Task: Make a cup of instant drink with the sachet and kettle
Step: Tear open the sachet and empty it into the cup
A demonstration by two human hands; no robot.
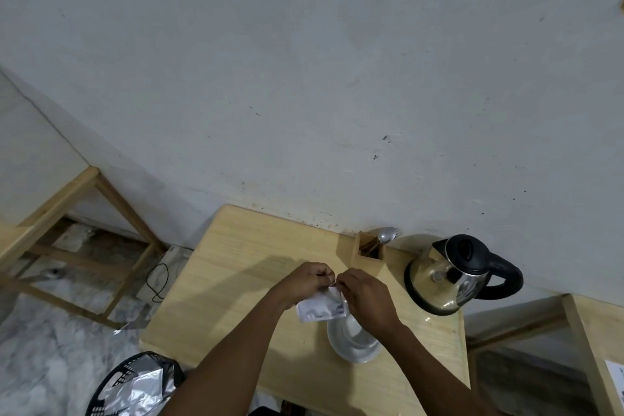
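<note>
Both hands hold a small silver-white sachet [320,308] above the wooden table [236,280]. My left hand [305,280] pinches its top edge from the left, and my right hand [366,297] pinches the same edge from the right. The sachet hangs down just above a white cup on a white saucer [351,344], partly hidden by my right wrist. A steel kettle [452,275] with a black lid and handle stands on its base at the table's back right, lid closed.
A wooden holder [368,252] with a spoon and fork stands against the wall beside the kettle. A black bin [135,385] with silver wrappers sits on the floor at front left. Wooden frames stand at left and right. A black cable [158,284] lies on the floor.
</note>
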